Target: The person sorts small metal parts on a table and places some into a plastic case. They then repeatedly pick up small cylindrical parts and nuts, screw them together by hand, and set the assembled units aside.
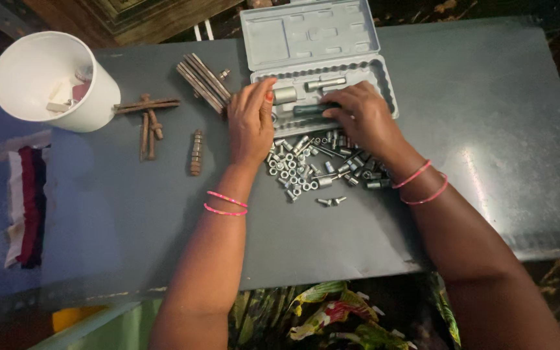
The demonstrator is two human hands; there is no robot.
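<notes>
- Head view: the left hand [251, 123] lies flat, fingers spread, at the front edge of the open grey plastic socket-set case [319, 61], steadying it.
- The right hand [363, 116] pinches a dark green tool handle [311, 110] resting in the case tray.
- A few sockets sit in their slots; the heap of loose silver sockets and bits [315, 165] lies on the dark table [487, 129], so most sorting appears undone.
- A white plastic bucket [53, 81] and rusty metal rods [150, 123] lie apart at left.

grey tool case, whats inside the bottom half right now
In the grey tool case lie a large silver socket, a slim silver extension piece and a dark green handle. The left hand and right hand cover the front slots.
</notes>
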